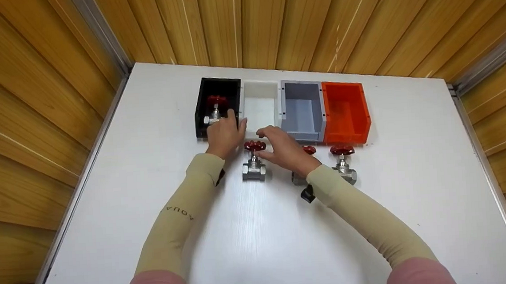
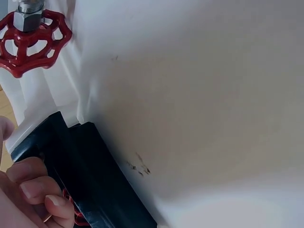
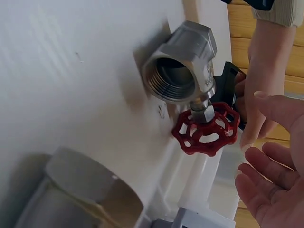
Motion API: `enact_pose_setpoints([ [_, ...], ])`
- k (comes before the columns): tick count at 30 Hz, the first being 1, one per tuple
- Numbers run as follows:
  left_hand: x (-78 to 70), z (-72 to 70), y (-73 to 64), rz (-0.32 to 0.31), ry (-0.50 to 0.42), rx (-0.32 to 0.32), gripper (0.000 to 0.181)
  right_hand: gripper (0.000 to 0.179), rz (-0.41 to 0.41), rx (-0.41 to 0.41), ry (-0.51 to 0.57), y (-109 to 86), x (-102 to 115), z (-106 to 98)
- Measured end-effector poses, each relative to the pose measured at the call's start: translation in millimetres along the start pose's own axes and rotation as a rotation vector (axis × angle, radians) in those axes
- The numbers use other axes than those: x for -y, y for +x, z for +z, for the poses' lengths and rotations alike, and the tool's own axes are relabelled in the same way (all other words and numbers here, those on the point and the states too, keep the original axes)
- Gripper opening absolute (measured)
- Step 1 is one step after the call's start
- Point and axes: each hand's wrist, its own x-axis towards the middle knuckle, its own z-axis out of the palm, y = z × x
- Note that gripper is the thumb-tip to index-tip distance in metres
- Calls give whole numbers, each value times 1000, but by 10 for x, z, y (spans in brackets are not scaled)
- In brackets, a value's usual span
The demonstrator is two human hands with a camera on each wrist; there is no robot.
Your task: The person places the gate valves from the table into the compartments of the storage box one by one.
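My left hand (image 1: 225, 137) reaches over the front of the black bin (image 1: 199, 119), its lower fingers curled in the left wrist view. Inside that bin is a metal gate valve (image 1: 214, 119) with a red handwheel, right beside the fingers. Whether they grip it is hidden. My right hand (image 1: 285, 151), thumb and fingers spread, is next to the red handwheel (image 3: 209, 128) of a second gate valve (image 1: 254, 170) standing on the table. In the right wrist view a gap shows between hand and wheel. Two more valves, one at the right (image 1: 345, 171), stand by my right wrist, one partly covered by it.
A white bin (image 1: 261, 108), a grey bin (image 1: 303, 111) and an orange bin (image 1: 344, 113) adjoin the black one in a row. They stand toward the back of the white table (image 1: 242, 240). Wood-patterned panels (image 1: 280, 24) enclose the back and sides.
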Motion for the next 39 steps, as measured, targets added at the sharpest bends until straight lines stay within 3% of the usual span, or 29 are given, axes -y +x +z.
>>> enact_pose_setpoints([
  [6,-15,34,2,-2,26,7,45,64,6,35,-7,-106,-11,71],
  [14,-50,23,18,9,12,15,36,85,-1,71,-95,-159,-38,168],
  [22,-48,9,32,21,22,53,36,114,79,173,-116,-189,-18,241],
  [32,-41,26,38,42,14,28,35,127,77,172,-116,-188,-36,301],
  [39,-48,15,22,38,21,48,35,133,94,192,-131,-179,-39,325],
])
